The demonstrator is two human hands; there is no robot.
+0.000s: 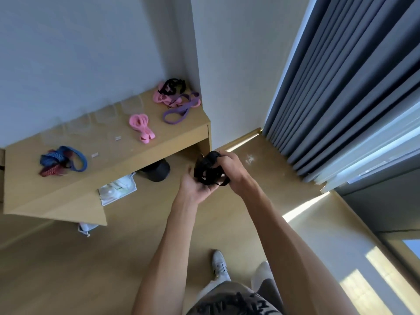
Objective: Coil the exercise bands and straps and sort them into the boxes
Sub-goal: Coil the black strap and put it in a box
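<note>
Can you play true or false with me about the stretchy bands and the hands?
1. Both hands hold a bundle of black strap. True: the left hand cups it from below and the right hand grips it from the side.
2. The purple rubber loop band lies on the floor. False: it lies on the light wooden desk.
3. A pink rubber band bundle lies on the desk. True.
4. The blue fabric strap hangs on the grey curtain. False: it lies on the desk, at its left end.
</note>
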